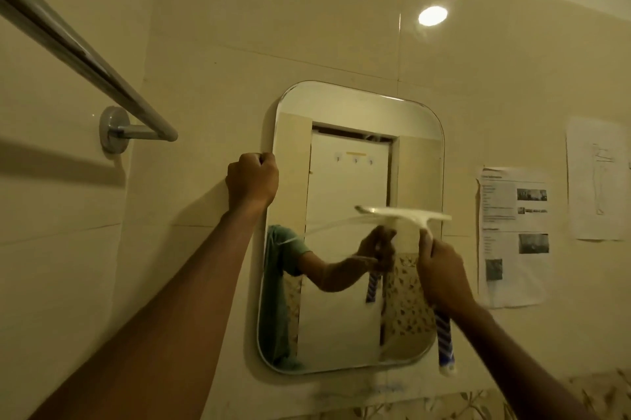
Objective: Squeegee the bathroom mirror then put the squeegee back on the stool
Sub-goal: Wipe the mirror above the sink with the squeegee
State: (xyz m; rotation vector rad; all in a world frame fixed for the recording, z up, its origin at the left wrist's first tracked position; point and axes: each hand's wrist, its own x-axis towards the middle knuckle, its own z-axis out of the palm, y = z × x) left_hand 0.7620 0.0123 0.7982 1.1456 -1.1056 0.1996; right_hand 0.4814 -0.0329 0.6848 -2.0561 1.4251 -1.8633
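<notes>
— Starting with what lay nearest: what were the two arms doing?

— Both reached up and away from the camera. The right hand (440, 274) was wrapped in a fist around the handle of the squeegee (411, 214), with the blue-and-white striped end of that handle sticking out below the wrist. The left hand (252, 179) was curled shut on the left edge of the mirror (345, 324), its fingers hooked round the rim.

— And the squeegee itself?

— Its pale blade lay roughly level against the glass, about halfway up the mirror's right side, the right tip reaching just past the mirror's edge. The head was motion-blurred, so I could not tell how firmly it pressed.

— What showed in the glass?

— A reflected arm, a teal sleeve, and a pale door with small hooks.

— Farther out?

— The mirror hung on a cream tiled wall (307, 27). A chrome towel rail (82, 54) ran in from the upper left to its bracket, left of the mirror. To the right, two printed sheets (512, 235) were stuck to the tiles — one with photographs, one paler, farther right. A lamp's glare (433, 15) shone high on the wall.
</notes>
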